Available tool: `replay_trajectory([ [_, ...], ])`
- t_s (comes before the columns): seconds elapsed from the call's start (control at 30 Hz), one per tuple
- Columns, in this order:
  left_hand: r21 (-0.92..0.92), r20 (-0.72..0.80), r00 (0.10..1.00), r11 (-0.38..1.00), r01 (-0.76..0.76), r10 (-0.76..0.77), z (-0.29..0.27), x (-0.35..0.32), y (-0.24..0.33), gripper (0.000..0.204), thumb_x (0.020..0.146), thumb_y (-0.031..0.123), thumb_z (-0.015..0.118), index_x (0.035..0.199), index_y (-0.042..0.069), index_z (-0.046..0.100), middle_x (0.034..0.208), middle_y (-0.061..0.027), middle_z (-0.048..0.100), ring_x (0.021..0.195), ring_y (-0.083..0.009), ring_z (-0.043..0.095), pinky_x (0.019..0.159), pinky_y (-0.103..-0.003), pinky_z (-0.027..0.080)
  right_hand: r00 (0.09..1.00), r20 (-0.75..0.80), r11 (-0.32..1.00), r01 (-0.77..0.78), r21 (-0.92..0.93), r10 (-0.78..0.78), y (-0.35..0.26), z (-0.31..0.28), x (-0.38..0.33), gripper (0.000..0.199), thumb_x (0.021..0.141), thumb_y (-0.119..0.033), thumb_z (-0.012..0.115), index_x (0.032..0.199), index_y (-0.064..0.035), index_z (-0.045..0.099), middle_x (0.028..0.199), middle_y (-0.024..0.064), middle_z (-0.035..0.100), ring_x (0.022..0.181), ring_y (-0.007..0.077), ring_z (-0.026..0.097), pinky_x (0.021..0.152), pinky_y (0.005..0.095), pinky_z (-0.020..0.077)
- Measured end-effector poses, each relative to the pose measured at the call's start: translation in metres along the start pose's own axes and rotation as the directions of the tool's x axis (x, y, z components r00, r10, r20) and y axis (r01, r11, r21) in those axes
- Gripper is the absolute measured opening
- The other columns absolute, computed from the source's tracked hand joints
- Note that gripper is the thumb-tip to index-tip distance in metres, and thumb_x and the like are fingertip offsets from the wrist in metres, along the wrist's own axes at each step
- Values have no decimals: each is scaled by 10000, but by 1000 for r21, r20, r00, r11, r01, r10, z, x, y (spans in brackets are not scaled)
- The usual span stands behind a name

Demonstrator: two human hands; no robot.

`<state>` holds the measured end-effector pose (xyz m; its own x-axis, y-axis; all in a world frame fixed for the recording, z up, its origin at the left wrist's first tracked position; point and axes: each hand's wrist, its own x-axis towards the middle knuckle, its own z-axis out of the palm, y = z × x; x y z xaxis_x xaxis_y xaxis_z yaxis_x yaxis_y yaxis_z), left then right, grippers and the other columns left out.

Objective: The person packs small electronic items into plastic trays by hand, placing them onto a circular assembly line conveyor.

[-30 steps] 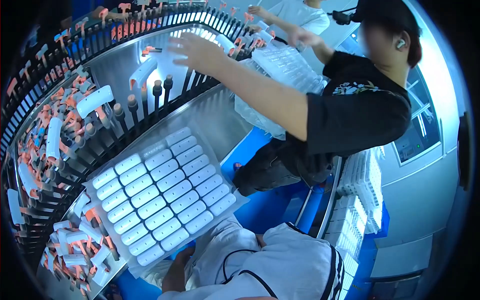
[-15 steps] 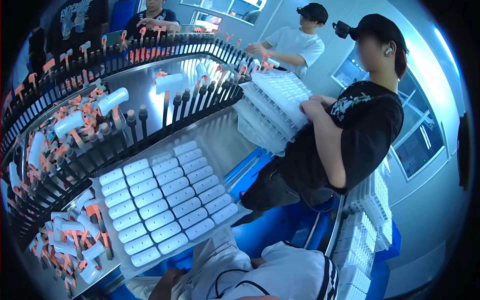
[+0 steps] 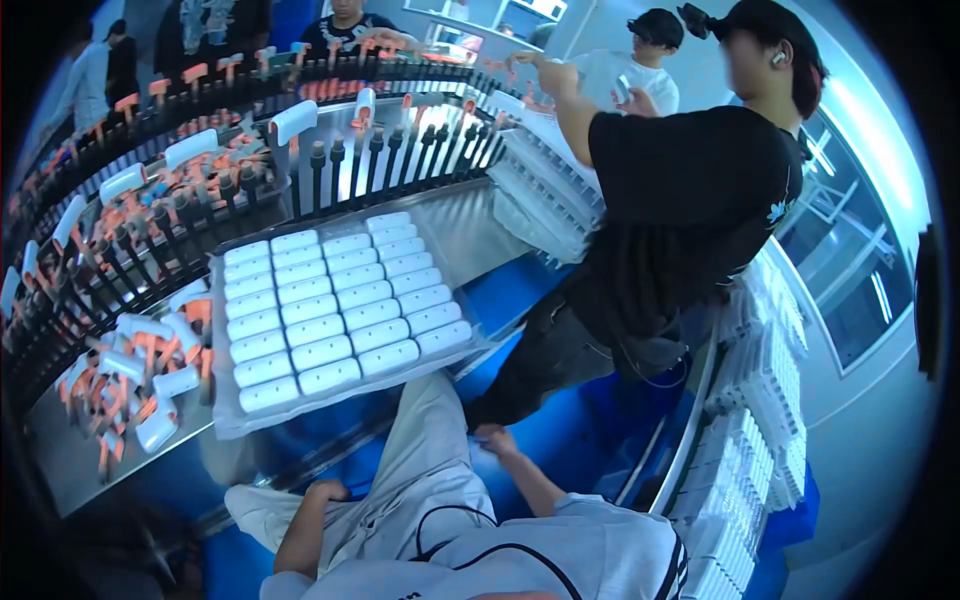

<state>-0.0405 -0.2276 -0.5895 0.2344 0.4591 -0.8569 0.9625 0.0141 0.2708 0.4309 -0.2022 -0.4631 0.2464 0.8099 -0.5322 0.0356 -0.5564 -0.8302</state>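
I am seated in grey trousers and a white shirt, with both forearms reaching down to my thighs. My left hand (image 3: 325,492) lies against my left thigh with its fingers tucked out of sight. My right hand (image 3: 497,440) sits curled at the edge of my right knee, holding nothing, close to a co-worker's dark trouser leg. Just beyond my knees, a clear tray (image 3: 228,418) filled with rows of white oblong cases (image 3: 340,310) rests on the metal bench (image 3: 470,225). Neither hand touches it.
A curved conveyor of black pegs (image 3: 330,165) carrying white and orange parts runs behind the tray. Loose white and orange parts (image 3: 140,365) lie to the left. A co-worker in a black shirt (image 3: 690,190) stands at right beside stacked trays (image 3: 545,190). More white tray stacks (image 3: 760,430) fill the right.
The co-worker has set down the tray stack they held and now reaches toward the conveyor. The view has tilted, bringing both my hands on my thighs into sight.
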Motion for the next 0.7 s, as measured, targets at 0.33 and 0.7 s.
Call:
replay_trajectory([
  [0.33, -567, -222, 556, 358, -742, 801, -126, -339, 88, 571, 1103, 252, 584, 1595, 30, 400, 1429, -151, 617, 1303, -223, 584, 1074, -357, 485, 544, -58, 536, 837, 113, -837, -335, 50, -76, 173, 1019, -51, 652, 1174, 16, 688, 989, 69, 715, 884, 128, 648, 819, 270, 518],
  [0.7, 163, -915, 197, 770, -617, 352, -363, -467, 104, 300, 1013, 213, 619, 1201, 9, 733, 912, -144, 744, 866, -259, 724, 808, -377, 568, 309, 458, 194, 940, -281, -834, -493, 160, -47, 172, 972, -124, 698, 1114, -48, 759, 1085, 130, 766, 990, 219, 743, 895, 342, 566],
])
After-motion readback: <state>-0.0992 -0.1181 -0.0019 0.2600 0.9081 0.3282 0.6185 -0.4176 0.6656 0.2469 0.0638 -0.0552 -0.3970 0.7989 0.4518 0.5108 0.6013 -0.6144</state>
